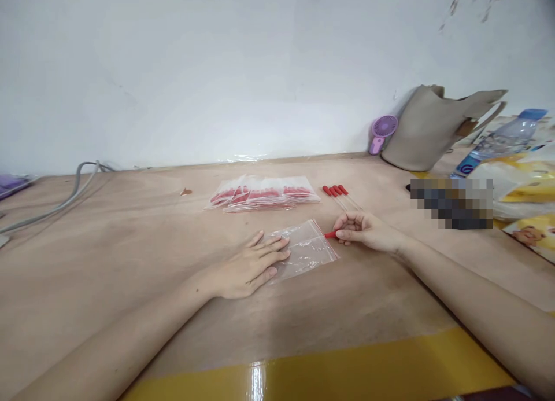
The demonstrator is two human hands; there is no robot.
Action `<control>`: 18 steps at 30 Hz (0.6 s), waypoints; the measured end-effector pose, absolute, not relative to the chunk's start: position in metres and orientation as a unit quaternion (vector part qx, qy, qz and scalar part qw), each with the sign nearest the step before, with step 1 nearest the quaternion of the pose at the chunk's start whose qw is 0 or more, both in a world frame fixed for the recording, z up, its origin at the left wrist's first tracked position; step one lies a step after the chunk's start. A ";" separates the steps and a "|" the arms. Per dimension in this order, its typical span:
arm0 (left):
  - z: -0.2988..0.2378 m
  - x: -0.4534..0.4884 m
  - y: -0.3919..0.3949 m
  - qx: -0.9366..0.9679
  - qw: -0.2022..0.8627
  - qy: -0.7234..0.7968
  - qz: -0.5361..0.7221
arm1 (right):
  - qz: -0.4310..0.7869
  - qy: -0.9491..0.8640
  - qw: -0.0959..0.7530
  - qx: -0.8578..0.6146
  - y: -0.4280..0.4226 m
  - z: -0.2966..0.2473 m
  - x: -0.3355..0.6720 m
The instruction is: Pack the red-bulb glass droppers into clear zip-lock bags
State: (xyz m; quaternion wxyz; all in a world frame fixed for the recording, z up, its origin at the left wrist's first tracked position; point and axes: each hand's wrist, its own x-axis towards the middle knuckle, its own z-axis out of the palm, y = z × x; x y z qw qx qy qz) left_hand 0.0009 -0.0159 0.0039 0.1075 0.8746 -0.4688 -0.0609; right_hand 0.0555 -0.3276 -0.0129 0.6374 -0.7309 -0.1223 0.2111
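Observation:
My left hand (pixel 251 268) lies flat on a clear zip bag (pixel 306 247), fingers spread, pressing it to the table. The bag's red-edged zip end points right. At that edge my right hand (pixel 362 232) pinches a red-tipped stick (pixel 330 234). Its red end touches or overlaps the bag's mouth; the rest is hidden in my fingers. Just beyond my right hand, several more red-tipped sticks (pixel 336 191) with thin pale stems lie side by side. Behind the clear bag is an overlapping pile of zip bags (pixel 264 194) with red pieces inside.
At the back right stand a purple handheld fan (pixel 384 128), a beige bag (pixel 427 129) and a tilted water bottle (pixel 498 140). Yellow-white packaging (pixel 520 178) and a blurred dark object (pixel 451 204) lie nearer. A grey cable (pixel 65 198) runs along the left. Yellow tape (pixel 325 366) lines the front edge.

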 end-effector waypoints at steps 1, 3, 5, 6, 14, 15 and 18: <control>0.005 0.001 -0.016 0.875 0.111 -0.467 -0.060 | 0.220 -0.134 0.632 -0.731 -0.329 -0.013 0.056; 0.006 0.001 -0.017 0.877 0.118 -0.463 -0.054 | 0.232 -0.154 0.621 -0.733 -0.329 -0.012 0.055; 0.006 0.001 -0.018 0.878 0.119 -0.462 -0.050 | 0.234 -0.178 0.611 -0.735 -0.328 -0.013 0.054; 0.006 0.000 -0.019 0.877 0.119 -0.462 -0.048 | 0.230 -0.190 0.606 -0.737 -0.326 -0.013 0.054; 0.006 0.003 -0.021 0.868 0.144 -0.473 -0.046 | 0.193 -0.206 0.591 -0.755 -0.323 -0.008 0.053; 0.006 0.003 -0.021 0.867 0.146 -0.474 -0.045 | 0.196 -0.202 0.589 -0.757 -0.322 -0.007 0.052; 0.005 0.003 -0.022 0.868 0.144 -0.474 -0.043 | 0.210 -0.230 0.571 -0.760 -0.316 -0.004 0.049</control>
